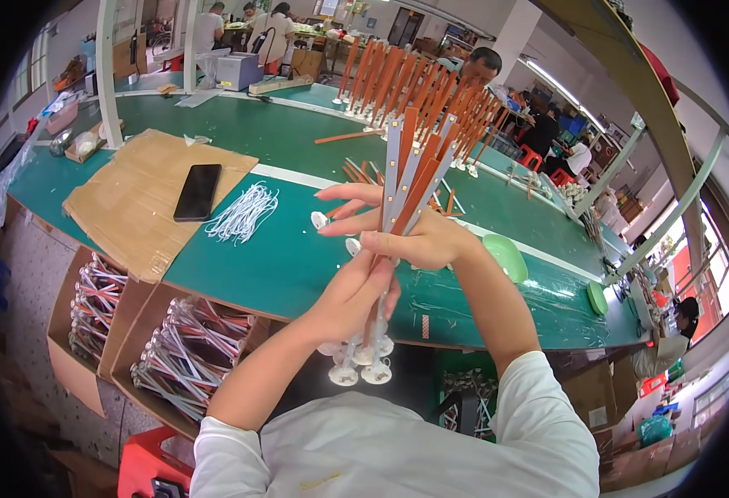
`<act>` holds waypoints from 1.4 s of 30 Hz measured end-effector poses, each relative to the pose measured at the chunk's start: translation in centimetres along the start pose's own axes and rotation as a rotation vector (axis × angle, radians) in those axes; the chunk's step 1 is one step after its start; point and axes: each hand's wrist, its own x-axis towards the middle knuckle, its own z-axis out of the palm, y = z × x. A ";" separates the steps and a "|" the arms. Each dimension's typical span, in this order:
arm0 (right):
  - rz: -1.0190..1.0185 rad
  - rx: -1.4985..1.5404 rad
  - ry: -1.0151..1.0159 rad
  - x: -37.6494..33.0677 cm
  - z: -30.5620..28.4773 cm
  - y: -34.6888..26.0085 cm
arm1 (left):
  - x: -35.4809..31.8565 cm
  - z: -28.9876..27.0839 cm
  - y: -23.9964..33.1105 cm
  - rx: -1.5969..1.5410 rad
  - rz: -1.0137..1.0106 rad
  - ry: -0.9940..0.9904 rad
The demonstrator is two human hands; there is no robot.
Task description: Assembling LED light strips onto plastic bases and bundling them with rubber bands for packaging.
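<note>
Well, I have a fanned bundle of long, flat orange-brown and pale grey strips (415, 189) standing almost upright between my hands, in front of the table's near edge. Small yellowish squares dot the grey faces, and round white discs (344, 376) hang at the lower ends. My left hand (354, 286) wraps the bundle low down, its grip pressed around the gathered shafts. My right hand (427, 239) meets it higher, thumb across the front and fingers reaching leftward past the strips; whether it squeezes, I can't make out. I judge the strips light, fairly stiff and a little slick, so they would tend to slide and splay. The shafts just above the discs seem the best hold; I would spare the dotted faces and the disc joints, likely the fragile parts.

Beyond my hands lies the smooth green table (240, 274), with a tangle of thin white cords (244, 213), a black phone (198, 192) on a flattened brown cardboard sheet (124, 195) and, to the right, a light-green plastic bowl (506, 257). Orange-brown strips stand in rows (393, 79) farther back, near a co-worker (482, 66). Below, at my left, a brown cardboard box (124, 365) holds more disc-ended strips (186, 353), beside a red plastic stool (136, 469).
</note>
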 end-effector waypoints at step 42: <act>0.488 0.289 0.122 8.2 5.2 3.0 | -3.7 -3.3 -4.4 -0.732 0.010 0.129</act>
